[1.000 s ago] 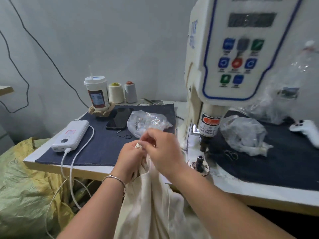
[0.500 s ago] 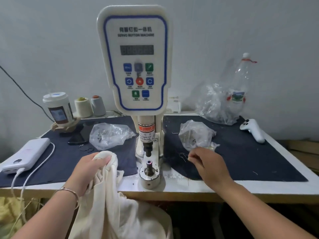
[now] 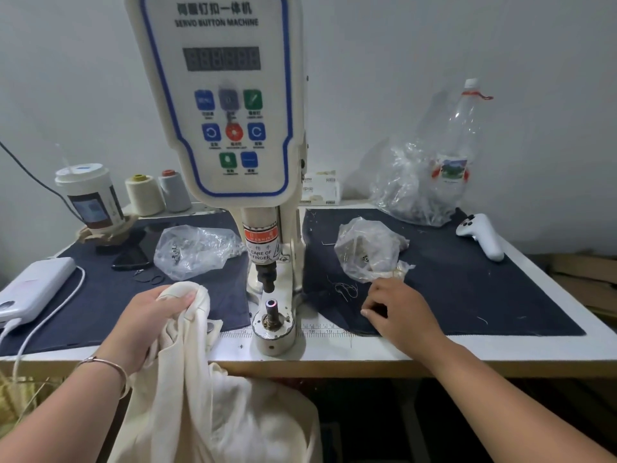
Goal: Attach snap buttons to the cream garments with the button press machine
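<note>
— Change over the last second?

— Right hand (image 3: 400, 309) off the garment (image 3: 200, 396). Was busy beside the left hand (image 3: 150, 315) at the cloth's top edge; now out to the right, low on the dark mat (image 3: 484, 289), just in front of a clear bag (image 3: 367, 252) of small metal parts. Left hand alone in charge of the cloth.

— State of the fingers?

— Left: curled tight round a bunched fold of the garment. Right: curled, with the tips (image 3: 366, 312) drawn together on the mat. Cannot tell whether anything is pinched there; too small to make out.

— Meaning for the task?

— Probably fetching a snap part for the next press. No part discernible on the post (image 3: 272, 307) under the button machine (image 3: 227, 111). Garment just left of the post, top fold on the surface (image 3: 417, 352), the rest hanging off the front edge. No pressing under way.

— Materials and shapes?

— Garment: soft, matt cream cloth, heavy drape, thick rounded folds. One small grey disc (image 3: 211, 327) near the folded edge, likely a snap already set.
Bags: thin glossy film, crinkled and shapeless; a second bag (image 3: 193, 250) left of the machine.
Mat: dark flat fabric, flecked with lint and loose threads.
Post: short steel cylinder in a round metal base, hard and shiny.
Machine housing: smooth cream plastic, blue-edged panel.
</note>
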Tool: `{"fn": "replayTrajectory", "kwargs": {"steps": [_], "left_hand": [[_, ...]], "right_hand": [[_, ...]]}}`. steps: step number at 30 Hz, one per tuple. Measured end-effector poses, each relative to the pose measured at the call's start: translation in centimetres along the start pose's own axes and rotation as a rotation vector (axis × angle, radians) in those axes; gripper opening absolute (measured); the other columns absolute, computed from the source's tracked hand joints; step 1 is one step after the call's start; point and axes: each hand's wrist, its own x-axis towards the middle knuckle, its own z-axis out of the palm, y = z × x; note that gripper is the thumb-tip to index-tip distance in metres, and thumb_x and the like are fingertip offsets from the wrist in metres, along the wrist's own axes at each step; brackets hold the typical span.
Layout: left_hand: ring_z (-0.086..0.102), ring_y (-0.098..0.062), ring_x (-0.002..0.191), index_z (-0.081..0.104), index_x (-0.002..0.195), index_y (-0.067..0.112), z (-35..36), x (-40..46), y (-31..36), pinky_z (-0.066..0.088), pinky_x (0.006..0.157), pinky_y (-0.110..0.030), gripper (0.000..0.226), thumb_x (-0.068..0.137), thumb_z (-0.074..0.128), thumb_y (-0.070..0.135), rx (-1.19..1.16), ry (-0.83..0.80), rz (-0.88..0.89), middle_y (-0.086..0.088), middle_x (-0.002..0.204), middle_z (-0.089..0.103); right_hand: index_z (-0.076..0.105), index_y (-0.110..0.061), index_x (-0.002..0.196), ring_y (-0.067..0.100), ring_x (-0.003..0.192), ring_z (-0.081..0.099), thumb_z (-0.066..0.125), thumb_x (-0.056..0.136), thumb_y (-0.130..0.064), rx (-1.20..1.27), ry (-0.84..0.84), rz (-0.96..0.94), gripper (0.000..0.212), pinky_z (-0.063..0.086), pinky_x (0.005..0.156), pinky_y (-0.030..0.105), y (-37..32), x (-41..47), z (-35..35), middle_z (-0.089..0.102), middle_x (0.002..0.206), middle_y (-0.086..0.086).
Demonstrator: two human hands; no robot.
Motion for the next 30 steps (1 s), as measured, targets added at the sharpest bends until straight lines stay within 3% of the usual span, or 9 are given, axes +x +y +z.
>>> {"fn": "replayTrajectory", "kwargs": {"steps": [5, 9, 13, 18, 21, 25, 30], "left_hand": [[0.072, -0.021, 0.063, 0.080, 0.087, 0.025, -0.2, 0.1, -0.1, 0.053, 0.064, -0.034, 0.012, 0.091, 0.071, 0.019, -0.011, -0.021, -0.001, -0.011, 0.080, 0.077], [0.072, -0.019, 0.061, 0.079, 0.087, 0.025, -0.3, 0.2, -0.1, 0.052, 0.063, -0.034, 0.011, 0.091, 0.071, 0.020, -0.007, -0.014, -0.005, -0.009, 0.078, 0.077], [0.069, -0.016, 0.057, 0.077, 0.096, 0.019, -0.2, 0.4, -0.2, 0.052, 0.061, -0.033, 0.008, 0.092, 0.071, 0.021, 0.003, 0.005, -0.014, -0.007, 0.075, 0.076], [0.068, -0.015, 0.057, 0.076, 0.095, 0.017, 0.0, 0.0, 0.2, 0.053, 0.062, -0.032, 0.008, 0.093, 0.070, 0.019, -0.010, 0.007, 0.000, -0.007, 0.075, 0.076], [0.069, -0.013, 0.056, 0.076, 0.095, 0.016, 0.1, -0.2, 0.3, 0.053, 0.060, -0.030, 0.007, 0.093, 0.069, 0.018, -0.023, 0.012, 0.001, -0.005, 0.074, 0.076], [0.069, -0.012, 0.056, 0.075, 0.094, 0.015, 0.3, -0.2, 0.3, 0.052, 0.054, -0.026, 0.007, 0.093, 0.068, 0.015, -0.041, 0.000, -0.002, -0.003, 0.071, 0.075], [0.070, -0.022, 0.075, 0.077, 0.094, 0.018, 0.1, 0.1, 0.1, 0.053, 0.069, -0.033, 0.007, 0.092, 0.070, 0.019, -0.020, 0.020, 0.013, -0.004, 0.081, 0.078]], "right_hand": [[0.065, -0.025, 0.072, 0.003, 0.066, 0.053, 0.069, 0.071, 0.001, 0.238, 0.085, 0.179, 0.026, 0.040, 0.060, 0.011, 0.2, 0.0, -0.3, 0.059, 0.076, -0.012], [0.067, -0.025, 0.088, 0.003, 0.072, 0.051, 0.075, 0.077, -0.012, 0.215, 0.019, 0.220, 0.019, 0.037, 0.061, 0.009, 0.2, 0.5, -0.2, 0.057, 0.086, -0.010], [0.072, -0.027, 0.090, 0.000, 0.077, 0.049, 0.074, 0.084, -0.027, 0.175, -0.049, 0.202, 0.006, 0.035, 0.066, 0.014, 0.3, 0.8, 0.1, 0.056, 0.088, -0.012], [0.072, -0.029, 0.083, 0.003, 0.075, 0.050, 0.072, 0.086, -0.026, 0.169, -0.067, 0.208, 0.004, 0.038, 0.067, 0.021, 0.0, 1.0, 0.0, 0.056, 0.085, -0.011], [0.074, -0.025, 0.078, 0.005, 0.065, 0.047, 0.074, 0.084, -0.018, 0.303, -0.003, 0.238, 0.009, 0.039, 0.066, 0.021, -0.8, 0.9, -0.3, 0.056, 0.080, -0.009], [0.074, -0.020, 0.074, -0.001, 0.068, 0.053, 0.075, 0.082, -0.012, 0.529, 0.092, 0.142, 0.012, 0.041, 0.065, 0.010, -5.4, 1.7, -0.6, 0.063, 0.076, -0.008], [0.074, -0.015, 0.076, 0.007, 0.075, 0.059, 0.076, 0.081, -0.010, 0.590, 0.034, 0.027, 0.007, 0.044, 0.068, 0.010, -10.6, 3.0, 0.7, 0.067, 0.081, -0.004]]}}
